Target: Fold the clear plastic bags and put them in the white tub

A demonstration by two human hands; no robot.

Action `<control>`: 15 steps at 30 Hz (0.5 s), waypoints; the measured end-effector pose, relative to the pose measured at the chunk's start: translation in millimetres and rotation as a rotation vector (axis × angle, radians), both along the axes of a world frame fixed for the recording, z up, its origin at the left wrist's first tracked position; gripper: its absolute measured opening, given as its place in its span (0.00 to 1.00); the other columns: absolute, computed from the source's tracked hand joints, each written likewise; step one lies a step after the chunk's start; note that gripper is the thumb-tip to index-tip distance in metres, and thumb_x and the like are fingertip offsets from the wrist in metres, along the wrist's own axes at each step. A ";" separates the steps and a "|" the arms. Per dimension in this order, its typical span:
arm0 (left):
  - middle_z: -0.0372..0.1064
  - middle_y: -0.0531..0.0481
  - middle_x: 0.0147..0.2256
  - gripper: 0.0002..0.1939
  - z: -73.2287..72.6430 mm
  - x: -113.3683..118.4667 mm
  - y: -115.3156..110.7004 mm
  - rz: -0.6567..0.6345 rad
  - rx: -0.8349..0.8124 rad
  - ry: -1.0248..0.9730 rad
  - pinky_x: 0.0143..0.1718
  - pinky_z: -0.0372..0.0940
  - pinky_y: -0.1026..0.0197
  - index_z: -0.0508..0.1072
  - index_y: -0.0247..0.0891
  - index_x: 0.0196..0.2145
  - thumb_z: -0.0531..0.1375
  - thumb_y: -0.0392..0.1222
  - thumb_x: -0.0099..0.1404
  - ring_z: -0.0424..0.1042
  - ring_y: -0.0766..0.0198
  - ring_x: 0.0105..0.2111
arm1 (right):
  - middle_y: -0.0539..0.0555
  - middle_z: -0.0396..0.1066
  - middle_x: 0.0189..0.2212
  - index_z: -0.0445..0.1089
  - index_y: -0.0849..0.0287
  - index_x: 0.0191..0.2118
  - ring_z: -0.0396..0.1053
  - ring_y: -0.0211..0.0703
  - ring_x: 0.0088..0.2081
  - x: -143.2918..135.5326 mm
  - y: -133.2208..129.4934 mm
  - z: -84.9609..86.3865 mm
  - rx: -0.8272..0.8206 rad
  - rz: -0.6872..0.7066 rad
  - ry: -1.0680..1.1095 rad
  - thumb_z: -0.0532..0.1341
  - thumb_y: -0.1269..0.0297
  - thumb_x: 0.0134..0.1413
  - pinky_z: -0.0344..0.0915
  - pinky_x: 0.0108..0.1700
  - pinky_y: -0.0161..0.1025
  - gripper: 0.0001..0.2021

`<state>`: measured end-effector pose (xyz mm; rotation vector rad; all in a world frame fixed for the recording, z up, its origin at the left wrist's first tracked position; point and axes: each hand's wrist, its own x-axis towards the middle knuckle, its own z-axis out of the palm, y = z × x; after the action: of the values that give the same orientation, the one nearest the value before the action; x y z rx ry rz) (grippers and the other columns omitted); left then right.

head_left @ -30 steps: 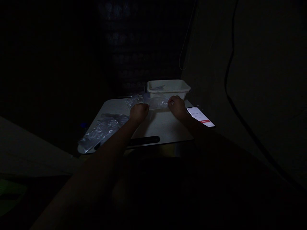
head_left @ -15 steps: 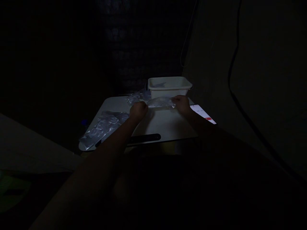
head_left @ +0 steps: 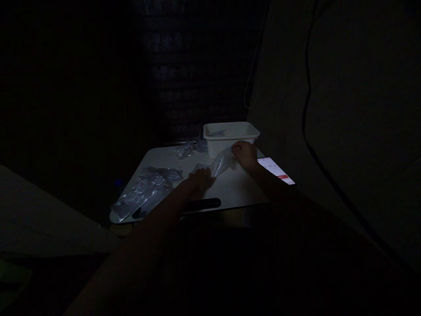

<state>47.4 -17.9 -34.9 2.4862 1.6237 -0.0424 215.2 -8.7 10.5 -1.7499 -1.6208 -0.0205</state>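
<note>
A clear plastic bag (head_left: 221, 163) is stretched at a slant between my two hands. My right hand (head_left: 246, 154) pinches its upper end, just in front of the white tub. Lower and closer to the table, my left hand (head_left: 201, 179) is closed at the bag's other end; its fingertips are dim and partly hidden. Beside the left hand, a flat clear piece of plastic (head_left: 201, 166) lies on the table. Further left spreads a pile of clear plastic bags (head_left: 148, 188).
The white tub (head_left: 223, 147) stands at the back of the small table (head_left: 230, 188), with plastic pieces inside. Crumpled plastic (head_left: 184, 150) lies left of it. A lit phone (head_left: 276, 171) rests at the right edge. A black cable (head_left: 307, 109) hangs along the right wall.
My left hand has moved down toward the table while my right hand stays higher, so the bag has gone from level to slanted. The camera view has tilted up slightly.
</note>
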 end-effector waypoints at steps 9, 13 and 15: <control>0.44 0.32 0.53 0.26 -1.2 -28.4 17.5 0.187 0.198 -0.105 0.46 0.45 0.40 0.53 0.29 0.50 0.47 0.46 0.57 0.45 0.47 0.53 | 0.55 0.71 0.29 0.70 0.59 0.30 0.66 0.42 0.33 16.0 -0.5 5.7 -0.040 0.016 -0.142 0.50 0.67 0.43 0.57 0.35 0.35 0.12; 0.59 0.41 0.46 0.18 22.5 -15.7 19.3 -0.050 0.319 -0.480 0.47 0.53 0.55 0.62 0.31 0.43 0.52 0.35 0.52 0.56 0.58 0.48 | 0.53 0.71 0.28 0.71 0.59 0.29 0.66 0.40 0.31 8.9 -5.6 21.6 -0.007 0.187 -0.225 0.51 0.66 0.44 0.57 0.34 0.34 0.11; 0.62 0.43 0.42 0.17 32.8 -2.1 15.0 -0.074 0.272 -0.694 0.42 0.58 0.58 0.64 0.32 0.40 0.53 0.34 0.51 0.62 0.62 0.41 | 0.53 0.71 0.27 0.71 0.59 0.29 0.66 0.39 0.30 4.0 -7.0 27.6 0.011 0.244 -0.236 0.52 0.65 0.44 0.57 0.33 0.33 0.11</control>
<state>45.3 -2.8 -2.1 2.3289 1.2897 0.9718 219.2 -15.7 38.1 -1.5768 -1.9931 -0.1237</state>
